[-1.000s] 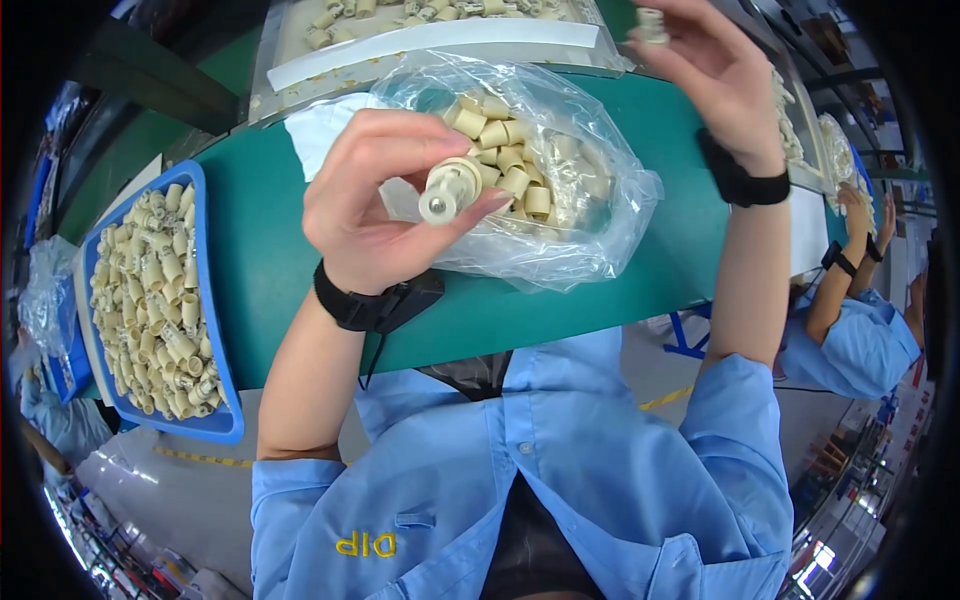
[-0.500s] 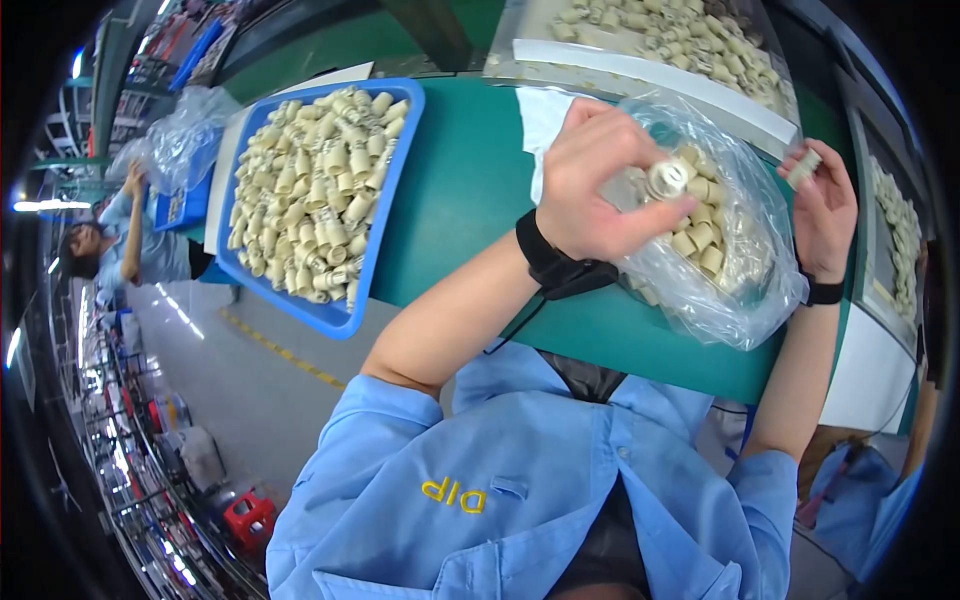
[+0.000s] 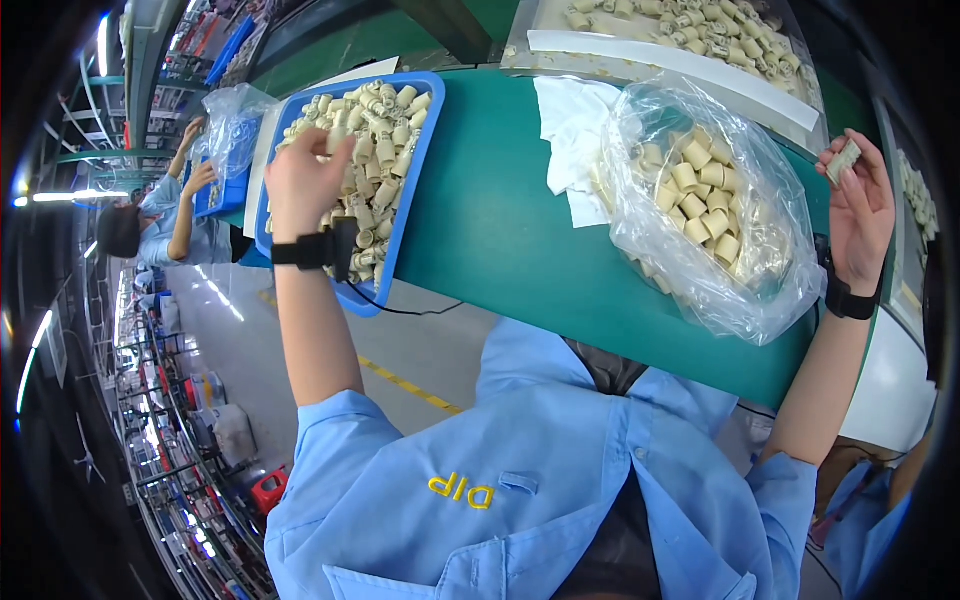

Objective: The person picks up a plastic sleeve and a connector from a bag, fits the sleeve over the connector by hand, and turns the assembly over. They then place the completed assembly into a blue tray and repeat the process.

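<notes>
My left hand [image 3: 305, 188] is over the blue tray [image 3: 412, 178], its fingers pinched around a cream cylindrical part [image 3: 338, 134]. Cream cylinders with metallic-looking ends [image 3: 385, 150] are heaped in that tray below the hand. On the far right, my right hand [image 3: 862, 205] is raised, with a small pale ribbed piece [image 3: 843, 163] between thumb and fingers. A clear plastic bag [image 3: 640, 228] lies open on the table between my hands. Inside it are several hollow cream cylinders [image 3: 700, 190]. Black bands circle both wrists.
The green table [image 3: 490, 190] holds a white cloth [image 3: 575, 130] beside the bag. At the back stands a shallow bin [image 3: 670, 45] of similar parts, and another tray [image 3: 915, 200] is at the far right. A co-worker [image 3: 165, 220] works at the left, near a blue bin.
My left hand has swung left from above the plastic bag to the blue tray, carrying a cream part. My right hand still holds its pale piece, and the view has shifted slightly.
</notes>
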The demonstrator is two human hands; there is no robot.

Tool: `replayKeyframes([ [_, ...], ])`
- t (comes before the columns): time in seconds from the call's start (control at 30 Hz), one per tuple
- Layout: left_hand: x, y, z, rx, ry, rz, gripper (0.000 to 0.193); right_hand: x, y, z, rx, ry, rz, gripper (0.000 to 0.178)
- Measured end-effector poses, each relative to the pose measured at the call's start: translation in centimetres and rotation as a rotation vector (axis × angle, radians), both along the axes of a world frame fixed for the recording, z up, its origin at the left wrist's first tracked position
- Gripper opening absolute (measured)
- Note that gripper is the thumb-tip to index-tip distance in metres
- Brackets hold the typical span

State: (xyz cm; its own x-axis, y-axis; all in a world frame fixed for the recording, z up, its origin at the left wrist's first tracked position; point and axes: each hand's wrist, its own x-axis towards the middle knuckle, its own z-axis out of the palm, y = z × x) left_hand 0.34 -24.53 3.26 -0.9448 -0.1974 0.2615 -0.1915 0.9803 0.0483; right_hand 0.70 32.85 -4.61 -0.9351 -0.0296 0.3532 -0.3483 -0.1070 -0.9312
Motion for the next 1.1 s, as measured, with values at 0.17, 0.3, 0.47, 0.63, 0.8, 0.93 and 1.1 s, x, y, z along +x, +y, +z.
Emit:
replayKeyframes([
  [0.17,-1.5,-0.4,-1.6,-0.416,0.276,-0.011,0.036,1.2,-0.6,1.2,0.075,-0.057,-0.054,0.044],
  [0.3,0.8,8.7,-0.2,0.036,0.409,-0.413,0.024,0.4,-2.9,1.2,-0.054,0.061,-0.138,0.034],
  [0.47,2.2,20.3,-0.9,0.317,0.304,-0.945,0.010,1.4,-4.1,1.9,-0.113,0.073,-0.113,0.036],
  [0.63,1.7,26.3,-3.9,0.420,0.169,-1.231,0.012,1.8,-4.8,2.9,-0.135,0.088,-0.098,0.035],
  [0.8,0.2,28.7,-6.0,0.475,-0.012,-0.876,0.022,2.0,-4.2,2.8,-0.198,0.039,-0.121,0.035],
  [0.93,-0.5,28.8,-6.7,0.457,-0.039,-0.854,0.025,2.6,-5.1,3.6,-0.232,-0.026,-0.105,0.037],
  [1.1,-1.0,28.1,-7.6,0.706,-0.088,-0.901,0.024,3.6,-5.6,3.7,-0.223,0.178,0.106,0.037],
])
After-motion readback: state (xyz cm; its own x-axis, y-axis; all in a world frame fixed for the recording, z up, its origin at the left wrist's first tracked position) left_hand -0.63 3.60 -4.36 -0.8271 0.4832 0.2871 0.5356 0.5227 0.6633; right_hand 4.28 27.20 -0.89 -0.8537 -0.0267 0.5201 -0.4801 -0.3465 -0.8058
